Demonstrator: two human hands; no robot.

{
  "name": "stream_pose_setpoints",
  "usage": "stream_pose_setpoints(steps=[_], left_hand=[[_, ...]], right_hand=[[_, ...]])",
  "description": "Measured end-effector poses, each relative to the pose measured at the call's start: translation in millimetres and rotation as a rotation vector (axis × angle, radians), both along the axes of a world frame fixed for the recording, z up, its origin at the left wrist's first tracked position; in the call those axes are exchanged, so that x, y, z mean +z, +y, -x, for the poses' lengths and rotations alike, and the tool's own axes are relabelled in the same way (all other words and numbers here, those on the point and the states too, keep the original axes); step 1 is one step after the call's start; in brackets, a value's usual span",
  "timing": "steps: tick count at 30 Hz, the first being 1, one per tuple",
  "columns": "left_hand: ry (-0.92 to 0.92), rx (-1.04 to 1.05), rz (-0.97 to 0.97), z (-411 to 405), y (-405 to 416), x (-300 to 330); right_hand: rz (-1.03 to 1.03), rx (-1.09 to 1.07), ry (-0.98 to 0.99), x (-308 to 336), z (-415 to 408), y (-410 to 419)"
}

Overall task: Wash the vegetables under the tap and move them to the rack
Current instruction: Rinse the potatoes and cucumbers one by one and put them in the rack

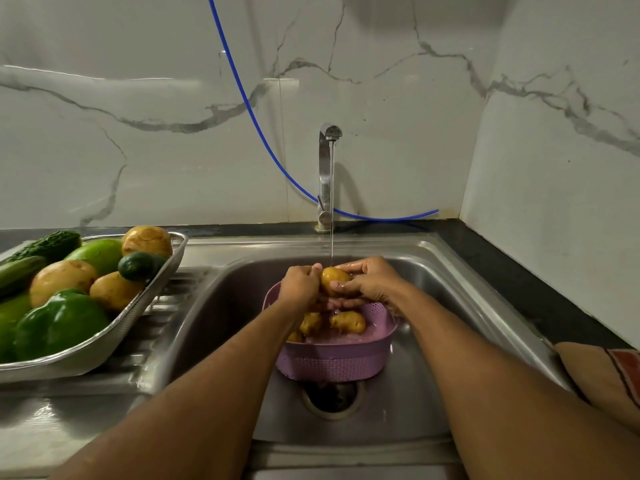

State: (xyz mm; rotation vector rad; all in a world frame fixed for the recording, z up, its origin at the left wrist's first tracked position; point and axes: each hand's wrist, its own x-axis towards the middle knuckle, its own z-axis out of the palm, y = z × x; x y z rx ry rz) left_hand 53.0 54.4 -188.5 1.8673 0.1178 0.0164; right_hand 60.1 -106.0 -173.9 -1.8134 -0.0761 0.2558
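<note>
A yellow potato is under the stream from the chrome tap, above a purple perforated basket standing in the steel sink. My left hand and my right hand both grip this potato from either side, fingers curled round it. More potatoes lie in the basket below. On the drainboard at the left, a metal mesh rack holds potatoes, a green bell pepper, cucumbers and other green vegetables.
A blue hose hangs down the marble wall behind the tap. The sink drain lies just in front of the basket. A folded cloth sits on the dark counter at the right.
</note>
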Motion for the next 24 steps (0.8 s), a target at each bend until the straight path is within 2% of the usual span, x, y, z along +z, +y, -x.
stream_pose_setpoints(steps=[7, 13, 16, 19, 22, 24], left_hand=[[0.007, -0.135, -0.018, 4, -10, 1], [-0.1, -0.016, 0.057, -1, -17, 3], [-0.12, -0.031, 0.035, -1, -17, 1], [-0.141, 0.018, -0.104, 0, -14, -1], [-0.265, -0.015, -0.287, 4, -15, -3], [-0.317, -0.04, -0.315, 5, -18, -4]], right_hand=[[0.024, -0.061, -0.016, 0, 2, 1], [-0.045, -0.094, 0.075, 7, 9, 12], [0.05, -0.107, 0.117, 9, 10, 22], [0.187, -0.151, 0.099, 11, 14, 34], [0.245, -0.362, 0.035, 2, 11, 45], [0.213, -0.47, -0.012, -4, 6, 49]])
